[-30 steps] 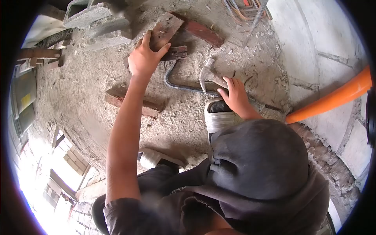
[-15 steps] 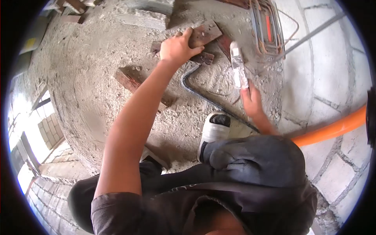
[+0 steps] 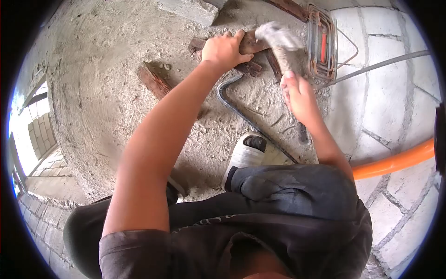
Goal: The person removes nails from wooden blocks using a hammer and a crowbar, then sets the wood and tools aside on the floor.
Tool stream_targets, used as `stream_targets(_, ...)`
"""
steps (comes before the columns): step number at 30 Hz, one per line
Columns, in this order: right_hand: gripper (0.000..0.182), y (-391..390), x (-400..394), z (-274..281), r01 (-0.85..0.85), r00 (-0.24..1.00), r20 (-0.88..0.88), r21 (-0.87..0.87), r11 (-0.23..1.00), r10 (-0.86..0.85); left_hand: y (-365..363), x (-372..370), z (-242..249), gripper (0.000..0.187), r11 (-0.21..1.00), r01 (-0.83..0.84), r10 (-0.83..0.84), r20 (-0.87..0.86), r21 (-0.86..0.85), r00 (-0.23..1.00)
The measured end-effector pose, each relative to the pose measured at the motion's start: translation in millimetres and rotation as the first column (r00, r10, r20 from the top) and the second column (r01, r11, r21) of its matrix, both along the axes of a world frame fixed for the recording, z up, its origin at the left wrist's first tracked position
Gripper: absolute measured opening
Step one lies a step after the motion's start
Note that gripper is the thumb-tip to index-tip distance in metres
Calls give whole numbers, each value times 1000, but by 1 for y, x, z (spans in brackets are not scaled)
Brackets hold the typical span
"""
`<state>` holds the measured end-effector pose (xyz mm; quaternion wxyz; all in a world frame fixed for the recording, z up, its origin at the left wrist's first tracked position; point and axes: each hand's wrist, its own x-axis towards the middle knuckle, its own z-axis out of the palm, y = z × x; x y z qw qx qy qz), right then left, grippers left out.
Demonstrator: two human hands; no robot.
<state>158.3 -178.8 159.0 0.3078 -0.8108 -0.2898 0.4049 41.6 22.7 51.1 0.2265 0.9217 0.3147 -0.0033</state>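
Note:
My left hand point(image 3: 223, 51) rests on a reddish-brown wood piece point(image 3: 251, 43), its fingers bent over the near end and the thumb pointing right. More wood lies beneath and beside it. In my right hand point(image 3: 299, 95) is a hammer point(image 3: 280, 55), gripped by the handle, with its blurred pale head at the right end of the wood piece. Whether the head touches the wood cannot be made out. A dark bent pry bar point(image 3: 237, 111) lies on the ground below both hands.
Another wood block point(image 3: 152, 80) lies at left. A concrete chunk point(image 3: 193, 11) is at the top. Bent metal rings point(image 3: 321, 42) and a long rod point(image 3: 376, 67) stand by the block wall point(image 3: 383, 97). An orange pipe point(image 3: 395, 159) runs at right.
The hammer has swung and turned, its head now over the wood's right end. My right hand is higher in view. My left hand stays on the wood, and the whole view has shifted slightly.

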Motion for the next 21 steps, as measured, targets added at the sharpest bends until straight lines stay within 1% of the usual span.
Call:
stream_targets(1, 48, -3, 5, -6, -9, 1000, 6, 4, 1000, 9, -1, 0, 3, 87, 1000, 0, 0, -16, -9, 1000)
stream_targets(2, 48, -3, 10, -10, -51, 994, 91, -36, 998, 54, -1, 1, 3, 88, 1000, 0, 0, -30, -13, 1000)
stream_targets(3, 48, 2, 15, -12, -91, 979, 175, -73, 993, 102, -3, 0, 0, 89, 998, -12, 13, -9, 67, 1000)
stream_targets(4, 49, 15, 12, 17, -65, 987, 133, -155, 986, 86, 1, 1, 3, 88, 998, -11, 12, -15, 56, 1000)
stream_targets(5, 49, 26, 11, 39, -67, 988, 128, -163, 984, 89, -2, 0, 3, 87, 1000, 0, 1, -28, 30, 1000)
stream_targets(7, 50, 37, 7, 67, -19, 997, 71, 74, 997, 14, -1, -2, 2, 86, 1000, 7, -7, -14, 11, 1000)
stream_targets(8, 50, 37, 4, 72, -13, 997, 71, 65, 998, 8, -1, -1, 0, 86, 1000, 7, -7, 6, 5, 1000)
stream_targets(10, 52, 35, -3, 78, -105, 990, 124, 308, 945, 70, -1, 2, -2, 85, 1000, 10, -10, 9, -7, 1000)
stream_targets(11, 52, 27, 2, 56, -113, 989, 123, 306, 945, 78, 1, 1, -2, 84, 1000, 7, -7, 12, -7, 1000)
stream_targets(12, 54, 11, 12, 14, -189, 950, 279, 155, 970, 141, 1, 0, -1, 84, 1000, 2, -1, 7, -27, 1000)
stream_targets(13, 55, 0, 19, -14, -237, 881, 420, -4, 972, 217, 2, 0, 0, 84, 1000, -9, 9, 9, -20, 1000)
stream_targets(14, 55, -6, 23, -20, -248, 876, 428, 6, 969, 221, 2, 0, 3, 85, 999, -1, 0, -19, -48, 1000)
stream_targets(15, 55, -11, 25, -22, -158, 924, 347, -37, 987, 161, 4, 2, 5, 85, 998, 7, -11, -46, -69, 999)
stream_targets(16, 56, -2, 30, -27, -86, 959, 263, -83, 993, 105, 4, 3, 0, 86, 999, 33, -33, -45, -15, 998)
stream_targets(17, 56, 10, 27, -12, -86, 961, 255, -86, 993, 105, 3, 2, -5, 87, 1000, 26, -25, -16, 17, 1000)
stream_targets(19, 54, 36, 13, 52, -41, 993, 114, 90, 995, 30, 3, 2, 2, 86, 999, 18, -22, -79, -51, 997)
stream_targets(20, 57, 47, 8, 76, -43, 992, 121, 199, 979, 19, 2, 2, -4, 87, 1000, 6, -7, -11, -13, 1000)
stream_targets(21, 60, 49, 3, 90, -45, 992, 122, 297, 954, 9, 0, 3, -6, 87, 1000, 14, -14, -13, -24, 1000)
